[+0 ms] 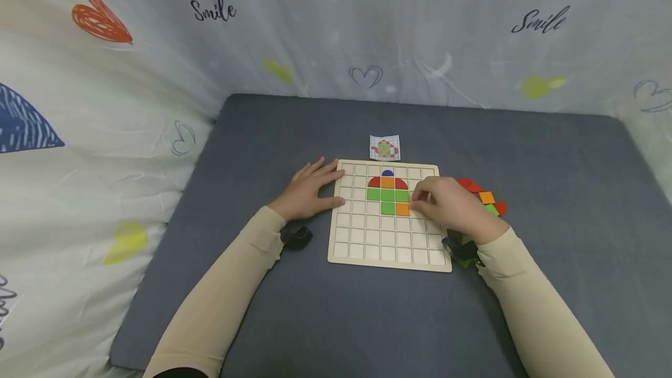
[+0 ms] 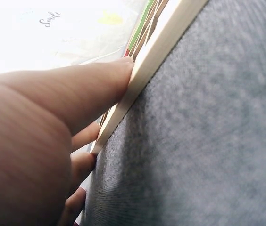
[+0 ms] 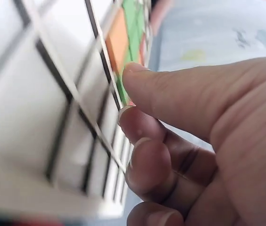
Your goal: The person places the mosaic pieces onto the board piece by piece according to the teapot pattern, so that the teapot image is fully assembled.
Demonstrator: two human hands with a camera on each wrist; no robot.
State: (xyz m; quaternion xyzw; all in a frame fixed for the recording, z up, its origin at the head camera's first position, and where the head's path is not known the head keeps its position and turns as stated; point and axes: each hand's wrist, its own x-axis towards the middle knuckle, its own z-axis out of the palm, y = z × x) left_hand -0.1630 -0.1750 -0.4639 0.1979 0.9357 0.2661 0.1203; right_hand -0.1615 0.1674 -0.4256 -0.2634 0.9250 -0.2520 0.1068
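Observation:
A light wooden grid board (image 1: 362, 252) lies on the grey table. Tiles fill part of its upper middle: a blue semicircle (image 1: 387, 173), red curved pieces (image 1: 374, 182), orange squares (image 1: 402, 209) and green squares (image 1: 388, 195). My left hand (image 1: 310, 191) rests at the board's left edge, fingers spread, the thumb (image 2: 104, 82) on the rim. My right hand (image 1: 446, 203) bends over the board just right of the tiles. Between its thumb (image 3: 137, 80) and curled forefinger a green square tile (image 3: 120, 92) shows at the grid, mostly hidden from above by the fingers.
Beyond the board's top edge lies a small pattern card (image 1: 385, 148) with a coloured figure. Loose red, orange and green tiles (image 1: 487, 198) lie right of the board, partly under the right wrist. A printed cloth (image 1: 325, 28) hangs behind the table.

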